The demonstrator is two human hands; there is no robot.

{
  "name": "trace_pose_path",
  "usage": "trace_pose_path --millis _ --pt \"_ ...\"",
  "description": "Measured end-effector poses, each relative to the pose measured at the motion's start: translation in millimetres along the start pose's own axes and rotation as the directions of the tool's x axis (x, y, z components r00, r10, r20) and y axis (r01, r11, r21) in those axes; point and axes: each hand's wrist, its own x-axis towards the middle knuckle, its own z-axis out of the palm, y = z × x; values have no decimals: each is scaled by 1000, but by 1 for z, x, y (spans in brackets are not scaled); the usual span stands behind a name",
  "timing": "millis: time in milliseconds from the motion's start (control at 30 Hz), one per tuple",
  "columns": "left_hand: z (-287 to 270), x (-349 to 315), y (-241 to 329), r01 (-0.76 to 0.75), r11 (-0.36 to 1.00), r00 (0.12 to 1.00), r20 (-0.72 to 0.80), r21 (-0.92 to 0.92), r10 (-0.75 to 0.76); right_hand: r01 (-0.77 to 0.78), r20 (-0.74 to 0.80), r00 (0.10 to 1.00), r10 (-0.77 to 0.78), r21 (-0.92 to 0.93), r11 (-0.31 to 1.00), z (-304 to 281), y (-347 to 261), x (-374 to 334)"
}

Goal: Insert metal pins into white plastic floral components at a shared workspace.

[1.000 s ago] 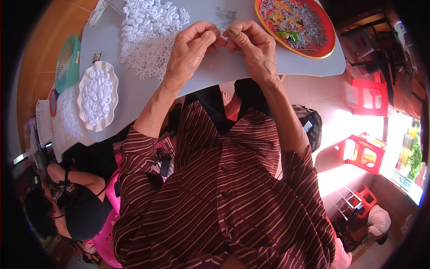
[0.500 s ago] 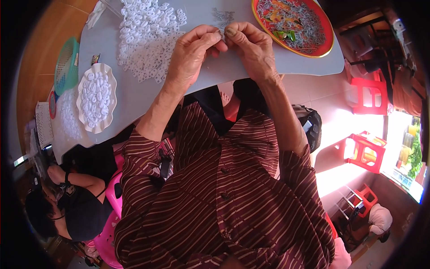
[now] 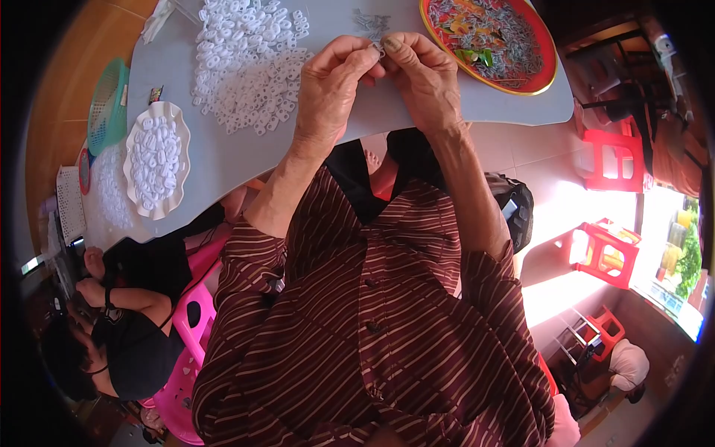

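Above the grey table, my left hand (image 3: 333,88) and my right hand (image 3: 427,80) meet fingertip to fingertip, both pinched closed. Between them shows a small greyish, curved piece (image 3: 380,51), mostly covered by the fingers; its exact kind is too small to tell. Just beyond the fingertips lies a small heap of grey metal-looking pieces (image 3: 370,22). Left of my left hand spreads a large pile of small white plastic pieces (image 3: 249,82), each with a hole. To the right of my right hand stands a red round tray (image 3: 552,56) with a gold rim, holding many grey pieces and some green and orange bits.
A white wavy-edged dish (image 3: 183,149) of white plastic pieces sits at the table's left, near a green basket (image 3: 110,104). A co-worker in black (image 3: 141,357) sits at the lower left on a pink chair (image 3: 195,316). Red stools (image 3: 607,253) stand on the floor at right.
Both hands have shifted slightly to the right, still pinched together, and a greyish piece now shows between the fingertips. The co-worker's second hand has come into view.
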Motion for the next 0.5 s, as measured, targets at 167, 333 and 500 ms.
trace_pose_path --millis 167,333,500 --pt "-1 -3 -2 -22 1000 999 -33 -8 22 -23 -39 999 19 -102 995 7 -4 -4" --pt "-9 0 6 43 997 996 71 65 -47 14 -3 1000 -15 -166 986 4 -4 -4" --pt "-8 0 4 19 996 999 47 88 -23 10 20 1000 -9 -44 999 -1 -1 -1"
